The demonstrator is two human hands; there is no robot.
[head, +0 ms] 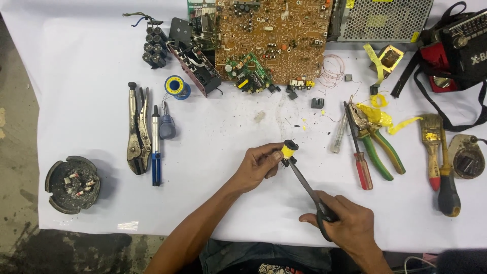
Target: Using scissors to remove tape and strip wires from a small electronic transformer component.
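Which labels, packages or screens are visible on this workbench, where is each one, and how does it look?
Solder spool: left of the circuit boards, round, blue with a yellow ring label.
Radio: top right corner, black and red box with white lettering and a strap.
Metal power supply case: top edge, grey perforated, small yellow stickers.
Component in the left hand: centre, small, yellow-taped, black ends.
No screens or packages visible.

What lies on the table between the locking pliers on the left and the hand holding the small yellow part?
Next to the locking pliers lies a blue desoldering pump; from there to the left hand is bare white table, in the head view.
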